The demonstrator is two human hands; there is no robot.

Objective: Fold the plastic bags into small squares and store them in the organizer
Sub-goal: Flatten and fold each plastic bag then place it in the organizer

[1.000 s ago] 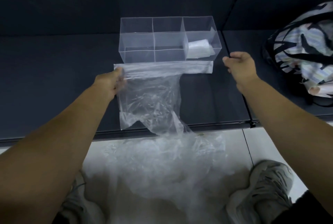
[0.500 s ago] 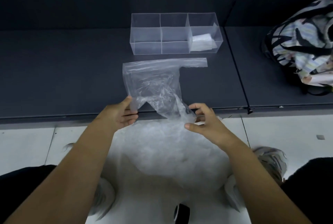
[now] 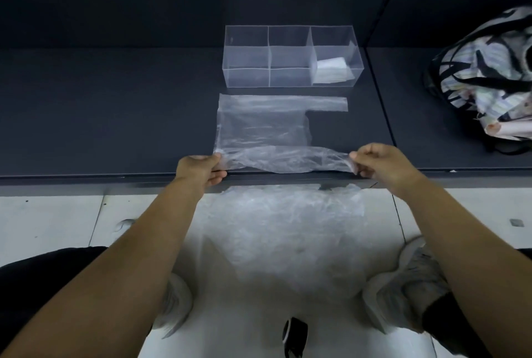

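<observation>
Left hand (image 3: 201,169) pinches one end of the plastic bag (image 3: 259,124), right hand (image 3: 383,167) the other. They are well apart along the table's (image 3: 115,115) near edge. The raised strip runs left to right, with the rest flat beyond it toward the organizer (image 3: 247,75). The fold probably goes straight away, both hands equally near.

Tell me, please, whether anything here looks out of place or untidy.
Only the heap of loose plastic bags: it lies crumpled down between the person's shoes, below the table rather than on it. The bag being folded lies mostly flat, and the organizer stands square.
</observation>
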